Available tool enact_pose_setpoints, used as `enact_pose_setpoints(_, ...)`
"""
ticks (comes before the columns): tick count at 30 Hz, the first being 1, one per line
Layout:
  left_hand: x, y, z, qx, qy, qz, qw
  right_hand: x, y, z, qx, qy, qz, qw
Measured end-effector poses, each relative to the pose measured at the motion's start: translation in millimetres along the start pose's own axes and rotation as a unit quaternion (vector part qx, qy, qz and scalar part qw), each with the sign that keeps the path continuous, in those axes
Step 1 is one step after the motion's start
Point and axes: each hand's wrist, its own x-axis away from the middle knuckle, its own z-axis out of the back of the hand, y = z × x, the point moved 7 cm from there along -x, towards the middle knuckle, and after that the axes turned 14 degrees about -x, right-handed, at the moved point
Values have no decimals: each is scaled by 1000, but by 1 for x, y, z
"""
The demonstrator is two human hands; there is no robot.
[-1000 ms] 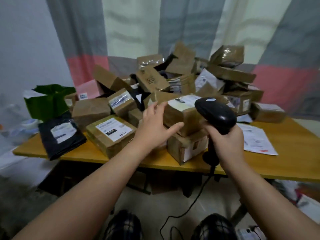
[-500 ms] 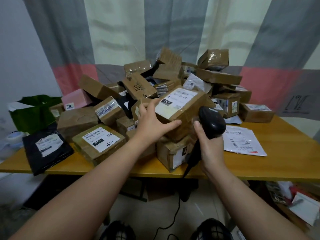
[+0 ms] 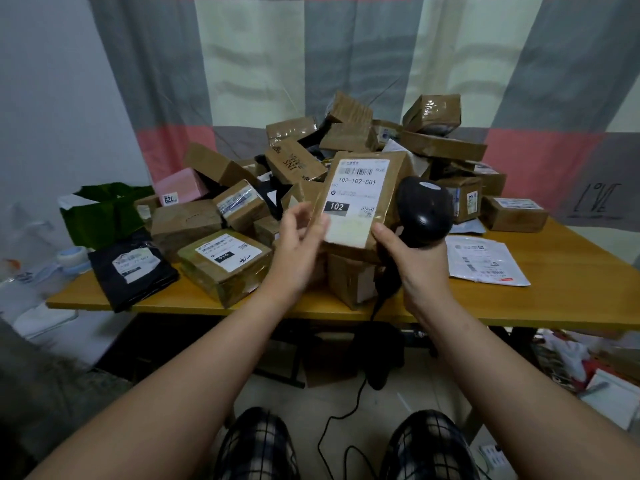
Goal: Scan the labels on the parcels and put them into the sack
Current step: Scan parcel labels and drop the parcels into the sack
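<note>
While parcel [image 3: 356, 199], likely unscanned, sits between left hand [image 3: 298, 244] (fingers [image 3: 297, 213] half-curled, grip unclear) and right hand [image 3: 415, 258] gripping scanner [image 3: 424, 209], pile [image 3: 443, 147] awaits sacking

Dim, soft indoor light; wide-angle bending at edges; slight blur throughout.

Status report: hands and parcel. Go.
Left hand grips parcel. Right hand holds scanner beside it. Barcode faces camera, unobstructed.
</note>
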Motion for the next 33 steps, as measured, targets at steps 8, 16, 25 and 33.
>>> enact_pose_setpoints(8,29,-18,40,141,-164,132,967,46,-3,-15,17,-98,-28,995)
enact_pose_setpoints(16,44,-18,82,118,-154,134,972,42,0,-45,13,-161,-54,985)
enact_pose_setpoints(25,34,-32,124,32,-6,116,993,56,-11,-59,184,-120,59,974)
enact_pose_setpoints(33,29,-40,149,-55,80,72,993,72,-7,-82,187,-172,13,967)
